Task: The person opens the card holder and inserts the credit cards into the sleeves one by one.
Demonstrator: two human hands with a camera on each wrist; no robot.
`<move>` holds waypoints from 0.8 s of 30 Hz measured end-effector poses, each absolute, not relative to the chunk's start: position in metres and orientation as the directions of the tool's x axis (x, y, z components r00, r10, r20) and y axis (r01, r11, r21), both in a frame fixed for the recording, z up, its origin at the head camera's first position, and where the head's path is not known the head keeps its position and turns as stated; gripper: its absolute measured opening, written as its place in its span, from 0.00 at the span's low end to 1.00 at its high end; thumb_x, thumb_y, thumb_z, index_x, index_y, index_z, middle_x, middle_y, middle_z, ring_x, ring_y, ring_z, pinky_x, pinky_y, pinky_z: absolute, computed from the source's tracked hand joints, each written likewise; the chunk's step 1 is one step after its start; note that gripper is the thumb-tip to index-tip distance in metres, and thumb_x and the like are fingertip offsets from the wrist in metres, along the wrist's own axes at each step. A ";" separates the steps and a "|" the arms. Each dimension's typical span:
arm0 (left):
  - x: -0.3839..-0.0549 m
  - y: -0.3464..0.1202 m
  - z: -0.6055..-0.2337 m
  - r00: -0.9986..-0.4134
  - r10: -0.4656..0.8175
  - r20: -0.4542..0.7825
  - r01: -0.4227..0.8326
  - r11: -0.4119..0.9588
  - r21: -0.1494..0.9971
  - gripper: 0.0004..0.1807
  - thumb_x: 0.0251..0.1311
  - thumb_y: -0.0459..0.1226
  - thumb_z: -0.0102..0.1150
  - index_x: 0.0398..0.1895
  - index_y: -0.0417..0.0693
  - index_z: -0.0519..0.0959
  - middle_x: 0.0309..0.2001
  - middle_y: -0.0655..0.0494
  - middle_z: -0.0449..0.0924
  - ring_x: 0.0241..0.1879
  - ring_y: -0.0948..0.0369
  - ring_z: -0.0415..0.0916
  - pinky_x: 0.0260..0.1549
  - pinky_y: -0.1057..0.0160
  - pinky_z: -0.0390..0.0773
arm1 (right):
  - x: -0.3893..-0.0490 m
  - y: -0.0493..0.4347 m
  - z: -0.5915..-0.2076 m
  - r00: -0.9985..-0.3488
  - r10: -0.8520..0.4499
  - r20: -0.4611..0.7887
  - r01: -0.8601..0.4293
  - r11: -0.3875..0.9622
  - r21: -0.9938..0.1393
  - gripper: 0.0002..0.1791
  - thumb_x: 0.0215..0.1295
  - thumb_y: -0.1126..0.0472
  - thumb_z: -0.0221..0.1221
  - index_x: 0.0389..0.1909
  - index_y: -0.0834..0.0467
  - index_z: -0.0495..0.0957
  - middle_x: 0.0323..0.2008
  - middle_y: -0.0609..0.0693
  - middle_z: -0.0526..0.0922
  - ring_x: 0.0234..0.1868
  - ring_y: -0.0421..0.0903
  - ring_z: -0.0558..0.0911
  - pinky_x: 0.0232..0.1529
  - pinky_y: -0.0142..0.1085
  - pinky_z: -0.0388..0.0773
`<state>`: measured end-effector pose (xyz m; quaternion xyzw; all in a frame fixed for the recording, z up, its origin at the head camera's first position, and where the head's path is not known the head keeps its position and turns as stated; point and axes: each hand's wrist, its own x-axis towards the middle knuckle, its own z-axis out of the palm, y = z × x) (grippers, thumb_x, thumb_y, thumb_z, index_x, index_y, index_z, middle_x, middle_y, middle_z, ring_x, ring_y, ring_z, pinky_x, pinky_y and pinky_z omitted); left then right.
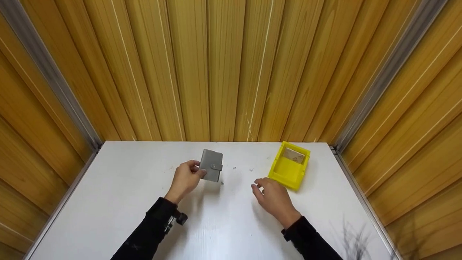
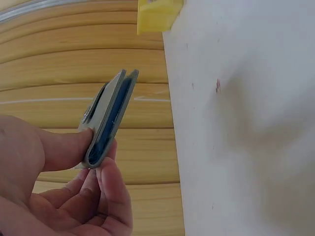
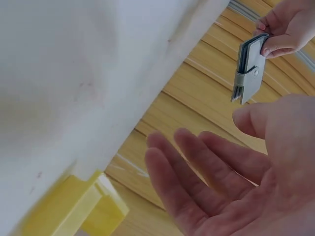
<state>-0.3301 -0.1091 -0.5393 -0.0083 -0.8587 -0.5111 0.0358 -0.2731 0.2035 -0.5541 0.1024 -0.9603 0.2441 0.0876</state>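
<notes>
A small grey card holder (image 1: 211, 165) with a snap strap is held up above the white table by my left hand (image 1: 186, 179). In the left wrist view, the thumb presses one cover of the card holder (image 2: 109, 118) and the fingers lie against the other, with blue inner sleeves showing at its edge. My right hand (image 1: 273, 198) hovers over the table, its fingers loosely bent and holding nothing. Just beyond it stands a yellow open-topped box (image 1: 288, 172) with a pale patterned card (image 1: 294, 155) inside at its far end.
The white table (image 1: 126, 202) reaches back to a wood-panelled wall (image 1: 223, 72). Grey metal posts (image 1: 61, 68) rise at the corners. Small dark marks dot the tabletop. A blurred dark wispy shape (image 1: 355, 238) shows at the lower right.
</notes>
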 end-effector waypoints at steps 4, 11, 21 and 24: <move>-0.308 -0.102 -0.534 -0.996 0.000 0.090 0.080 0.448 0.890 0.15 0.70 0.33 0.68 0.58 0.37 0.87 0.37 0.48 0.87 0.36 0.59 0.83 0.39 0.62 0.79 | -0.275 0.187 -0.546 -0.956 -0.178 0.233 -0.274 0.828 -0.489 0.11 0.80 0.52 0.65 0.46 0.54 0.91 0.38 0.44 0.91 0.34 0.36 0.83 0.40 0.33 0.86; -0.280 -0.092 -0.538 -0.996 0.065 0.068 0.087 0.373 0.924 0.14 0.70 0.33 0.69 0.55 0.38 0.87 0.38 0.47 0.87 0.35 0.60 0.82 0.37 0.63 0.80 | -0.272 0.166 -0.537 -0.933 -0.256 0.252 -0.357 0.735 -0.576 0.11 0.80 0.52 0.65 0.41 0.51 0.92 0.35 0.42 0.91 0.33 0.36 0.82 0.40 0.31 0.83; -0.248 -0.071 -0.564 -0.993 0.115 0.041 0.082 0.382 0.921 0.13 0.66 0.36 0.69 0.50 0.40 0.83 0.39 0.50 0.89 0.34 0.62 0.82 0.34 0.66 0.80 | -0.264 0.149 -0.547 -0.889 -0.345 0.299 -0.457 0.699 -0.550 0.09 0.76 0.54 0.69 0.33 0.50 0.89 0.30 0.41 0.87 0.30 0.33 0.78 0.34 0.30 0.77; -0.242 -0.066 -0.569 -0.990 0.140 0.028 0.075 0.338 0.938 0.14 0.66 0.36 0.70 0.50 0.38 0.83 0.38 0.49 0.90 0.32 0.61 0.85 0.32 0.66 0.82 | -0.261 0.150 -0.550 -0.895 -0.348 0.278 -0.445 0.716 -0.537 0.11 0.75 0.52 0.70 0.30 0.50 0.87 0.28 0.41 0.86 0.29 0.33 0.76 0.33 0.30 0.74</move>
